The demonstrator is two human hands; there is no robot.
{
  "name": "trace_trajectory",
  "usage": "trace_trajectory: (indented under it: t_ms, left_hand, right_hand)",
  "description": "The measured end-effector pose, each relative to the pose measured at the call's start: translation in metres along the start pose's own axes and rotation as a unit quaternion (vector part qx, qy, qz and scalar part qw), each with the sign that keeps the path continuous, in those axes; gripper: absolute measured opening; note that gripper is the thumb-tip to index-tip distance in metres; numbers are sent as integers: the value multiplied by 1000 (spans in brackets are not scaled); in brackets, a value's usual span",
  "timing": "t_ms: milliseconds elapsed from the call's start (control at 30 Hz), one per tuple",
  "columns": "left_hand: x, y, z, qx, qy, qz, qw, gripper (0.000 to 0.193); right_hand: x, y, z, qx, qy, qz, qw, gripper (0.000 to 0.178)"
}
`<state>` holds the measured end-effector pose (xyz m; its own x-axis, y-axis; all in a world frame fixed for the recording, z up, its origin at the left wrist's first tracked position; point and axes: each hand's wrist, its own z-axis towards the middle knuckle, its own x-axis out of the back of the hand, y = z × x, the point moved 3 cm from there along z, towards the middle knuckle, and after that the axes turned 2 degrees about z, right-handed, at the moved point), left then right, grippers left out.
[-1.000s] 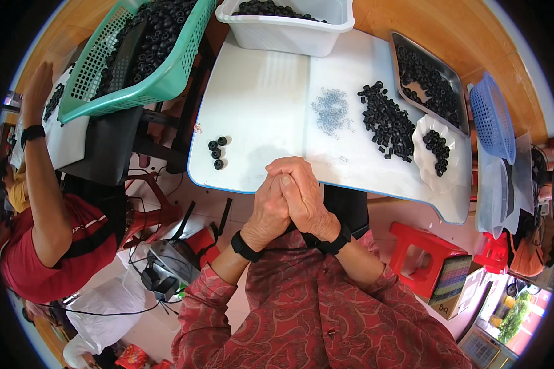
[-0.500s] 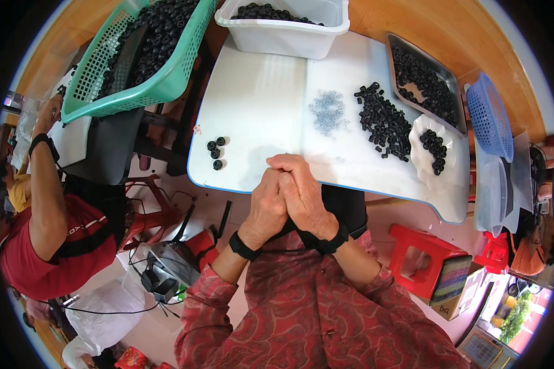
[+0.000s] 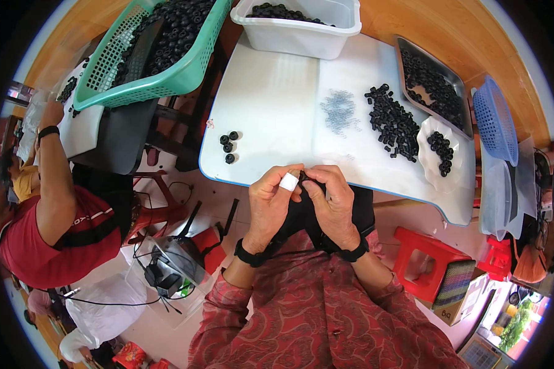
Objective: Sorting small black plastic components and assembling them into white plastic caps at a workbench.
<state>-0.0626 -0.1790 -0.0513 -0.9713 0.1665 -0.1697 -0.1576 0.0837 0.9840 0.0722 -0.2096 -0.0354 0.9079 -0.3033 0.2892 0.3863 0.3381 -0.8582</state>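
Before the near edge of the white table (image 3: 271, 92), the left hand (image 3: 269, 202) and the right hand (image 3: 335, 204) come close, fingers bent; both pinch one small black piece (image 3: 303, 176), which lies between their fingertips.

Sm. assembly workshop, apparently: tabletop (image 3: 264, 111) w/ loose blk parts (image 3: 393, 126), more in basket (image 3: 166, 86), tub (image 3: 295, 40) & tray (image 3: 439, 117); co-worker (image 3: 74, 240) alongside, plastic stools (image 3: 431, 243).

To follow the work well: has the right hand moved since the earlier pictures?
Yes: judged against the white table, the right hand has shifted rightward, out of its clasp with the left hand.
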Motion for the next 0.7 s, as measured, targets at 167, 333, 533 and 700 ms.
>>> trace_trajectory:
  t_ms: [167,333,533,700]
  left_hand:
    - [2,-2,-6,20,-9,-50,999,25]
    - [2,-5,-7,33,-16,-83,996,27]
    - [-2,-2,-9,6,-26,-55,998,21]
    - [-2,-7,-6,55,-75,-62,994,20]
  right_hand:
    - [2,-4,-3,-7,-1,21,1000,17]
    - [3,0,-7,-18,3,34,999,17]
    - [8,-1,-7,-22,6,8,1000,16]
    - [20,5,-6,-41,-32,58,997,12]
